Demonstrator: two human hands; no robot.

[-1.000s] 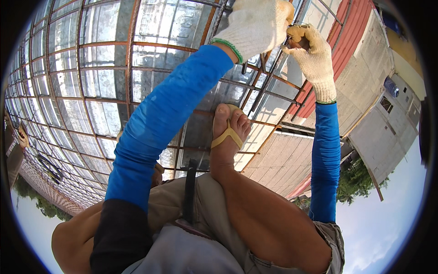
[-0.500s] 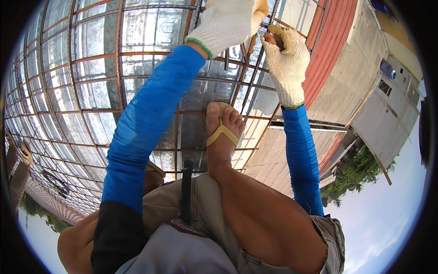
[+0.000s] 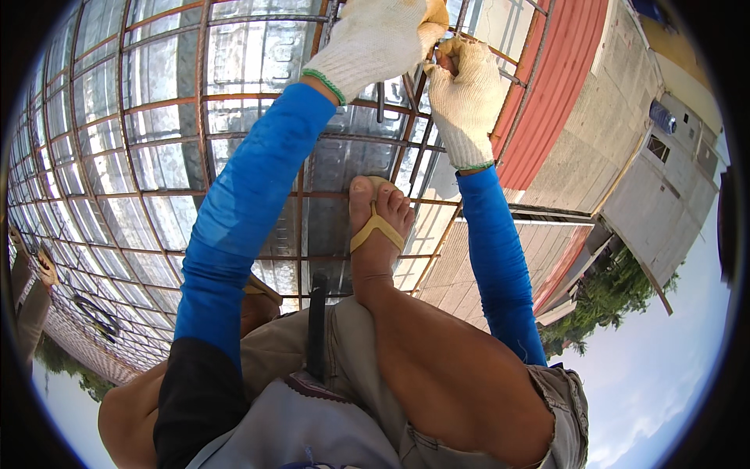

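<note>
Both my hands wear off-white knit gloves with green cuffs and work close together at the top, over a grid of rusty steel rebar (image 3: 201,86). My left hand (image 3: 383,47) is closed, its fingers curled and partly cut off by the upper edge. Beside it, my right hand (image 3: 466,98) has thumb and fingers pinched, with bare fingertips showing through the glove. What either hand grips is hidden or too small to make out. A short bar end (image 3: 380,102) hangs below my left hand. My foot in a yellow thong sandal (image 3: 377,230) stands on the grid below.
Shiny ribbed metal decking (image 3: 160,62) lies under the bars. To the right are a red corrugated roof (image 3: 558,94), grey roofing and, lower down, a tree (image 3: 605,297). At the far left another person's hand (image 3: 47,268) shows near a dark coil (image 3: 98,314) on the grid.
My right hand has moved left, up against my left hand, its pinch turning inward. My left hand has shifted slightly left and down. My foot stays planted.
</note>
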